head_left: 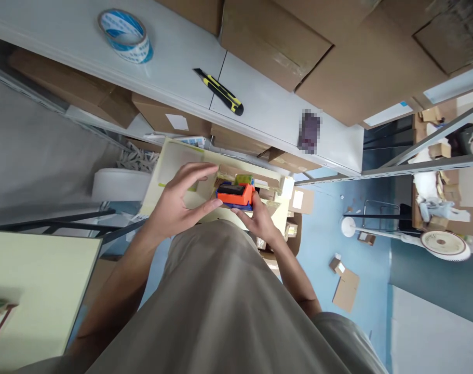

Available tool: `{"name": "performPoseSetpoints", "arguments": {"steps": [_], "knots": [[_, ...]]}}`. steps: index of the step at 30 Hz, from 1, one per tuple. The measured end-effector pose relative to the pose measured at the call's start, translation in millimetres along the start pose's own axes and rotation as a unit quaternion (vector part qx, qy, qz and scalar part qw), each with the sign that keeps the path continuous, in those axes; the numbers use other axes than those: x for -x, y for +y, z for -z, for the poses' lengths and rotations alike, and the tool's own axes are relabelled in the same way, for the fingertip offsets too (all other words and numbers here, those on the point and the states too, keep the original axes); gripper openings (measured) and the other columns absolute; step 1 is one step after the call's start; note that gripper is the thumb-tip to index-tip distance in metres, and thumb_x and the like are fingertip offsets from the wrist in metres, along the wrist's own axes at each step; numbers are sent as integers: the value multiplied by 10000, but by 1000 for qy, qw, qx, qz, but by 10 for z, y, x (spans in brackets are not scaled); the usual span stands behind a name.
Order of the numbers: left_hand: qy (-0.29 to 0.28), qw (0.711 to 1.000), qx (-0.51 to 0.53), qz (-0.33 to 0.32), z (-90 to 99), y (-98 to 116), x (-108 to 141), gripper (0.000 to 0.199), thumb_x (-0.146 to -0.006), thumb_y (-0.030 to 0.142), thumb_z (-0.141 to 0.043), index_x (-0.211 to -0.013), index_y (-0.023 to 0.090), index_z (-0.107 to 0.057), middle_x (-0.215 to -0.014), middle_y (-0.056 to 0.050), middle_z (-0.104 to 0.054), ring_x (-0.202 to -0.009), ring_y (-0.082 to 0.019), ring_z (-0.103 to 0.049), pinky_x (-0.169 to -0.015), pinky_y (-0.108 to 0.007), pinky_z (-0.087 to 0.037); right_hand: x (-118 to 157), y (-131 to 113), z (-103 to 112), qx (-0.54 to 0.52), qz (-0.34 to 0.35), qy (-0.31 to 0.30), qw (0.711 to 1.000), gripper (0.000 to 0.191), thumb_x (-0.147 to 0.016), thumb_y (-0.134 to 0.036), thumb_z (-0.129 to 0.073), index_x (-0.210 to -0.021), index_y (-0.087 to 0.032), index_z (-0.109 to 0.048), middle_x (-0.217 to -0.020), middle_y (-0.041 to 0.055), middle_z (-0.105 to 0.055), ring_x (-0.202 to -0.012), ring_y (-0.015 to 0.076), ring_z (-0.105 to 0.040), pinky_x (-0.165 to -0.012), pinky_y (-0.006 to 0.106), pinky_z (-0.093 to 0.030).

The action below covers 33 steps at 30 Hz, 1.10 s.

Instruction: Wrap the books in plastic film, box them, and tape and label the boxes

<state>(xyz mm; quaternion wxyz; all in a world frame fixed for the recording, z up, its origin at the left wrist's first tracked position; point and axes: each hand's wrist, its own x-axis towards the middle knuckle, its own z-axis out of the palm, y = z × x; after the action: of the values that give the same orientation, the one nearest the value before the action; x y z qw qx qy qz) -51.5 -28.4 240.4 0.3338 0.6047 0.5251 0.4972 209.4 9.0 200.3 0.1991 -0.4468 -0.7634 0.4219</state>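
Low in front of my body is a small orange and blue plastic item (pixel 236 196) with a dark top; I cannot make out its exact kind. My right hand (pixel 261 221) grips its right end between thumb and fingers. To its left, my left hand (pixel 177 202) is open, fingers stretched out and apart from the thumb. The left thumb's tip is at the item's near left corner, perhaps touching it. Behind the item a yellow-green piece shows, and beneath lies an opened cardboard box (pixel 269 183) on a pale yellow table (pixel 154 195).
A grey shelf (pixel 174 57) above bears a roll of blue and white tape (pixel 126 36), a yellow and black utility knife (pixel 219 92) and large cardboard boxes (pixel 275 41). More boxes sit underneath. A white fan (pixel 442 243) and flattened cardboard (pixel 346 290) are at the right.
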Motion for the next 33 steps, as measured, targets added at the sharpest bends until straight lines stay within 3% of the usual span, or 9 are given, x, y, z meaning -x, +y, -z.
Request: {"name": "performPoseSetpoints", "arguments": {"steps": [4,8,11,17,20,23,27,30,33], "knots": [[-45,997,-51,-46,114,23,-76,463,-927,444,-799,-1367,320,-723,-1330,-63,-732,-1274,-298,-671,-1156,-504,-550,24,-77,97,65,24,-16,998,405,-1028,-489,-664,-1307,-246,-500,-1152,124,-715,-1005,310,-741,-835,461,-641],[-32,993,-70,-90,147,-34,-86,351,-932,411,-803,-1277,357,-765,-1223,-47,-768,-1156,-285,-713,-1082,-496,-576,31,-172,168,135,51,-16,989,283,-1050,-414,-615,-1234,-244,-486,-1080,120,-687,-947,305,-707,-762,444,-621],[-39,990,-81,-113,187,-105,-86,300,-932,397,-804,-1229,361,-780,-1157,-42,-786,-1081,-282,-728,-1036,-502,-581,31,-248,187,186,58,-3,981,300,-1050,-405,-605,-1265,-242,-474,-1059,115,-666,-922,301,-672,-739,429,-595],[-87,989,-46,-112,351,-186,-125,261,-940,384,-781,-1200,360,-780,-1143,-42,-792,-1055,-274,-729,-1001,-497,-592,19,-426,174,257,90,-4,962,242,-1064,-362,-571,-1249,-249,-463,-1012,102,-668,-887,300,-648,-746,424,-564],[-94,993,22,-61,403,-251,-157,188,-934,398,-782,-1106,322,-787,-1077,-51,-788,-1030,-264,-725,-961,-459,-607,12,-563,181,271,94,-32,958,238,-1051,-394,-601,-1201,-251,-482,-952,88,-688,-830,295,-650,-732,423,-559],[-108,985,123,52,341,-419,-164,210,-945,463,-769,-999,260,-776,-982,-59,-769,-931,-233,-722,-838,-370,-611,3,-724,191,272,56,-68,958,322,-1007,-464,-668,-1206,-244,-543,-870,65,-704,-734,275,-653,-668,399,-538],[-114,930,274,217,73,-718,-62,372,-874,572,-821,-876,209,-737,-816,-33,-723,-727,-177,-665,-669,-293,-552,-74,-899,194,265,-55,-116,956,438,-987,-607,-687,-1208,-231,-643,-719,17,-691,-556,223,-603,-555,354,-450],[-104,895,338,273,-144,-844,91,412,-836,600,-839,-851,202,-735,-775,-21,-701,-677,-153,-620,-636,-273,-513,-199,-1005,253,245,-122,-156,949,423,-976,-685,-685,-990,-263,-702,-582,-27,-620,-452,176,-507,-534,335,-396],[-101,882,358,291,-243,-906,199,419,-844,612,-815,-814,201,-735,-757,-24,-690,-666,-151,-595,-632,-275,-493,-334,-1163,454,215,-167,-221,937,467,-938,-717,-721,-794,-274,-682,-564,-20,-637,-436,158,-502,-523,331,-373]]}}
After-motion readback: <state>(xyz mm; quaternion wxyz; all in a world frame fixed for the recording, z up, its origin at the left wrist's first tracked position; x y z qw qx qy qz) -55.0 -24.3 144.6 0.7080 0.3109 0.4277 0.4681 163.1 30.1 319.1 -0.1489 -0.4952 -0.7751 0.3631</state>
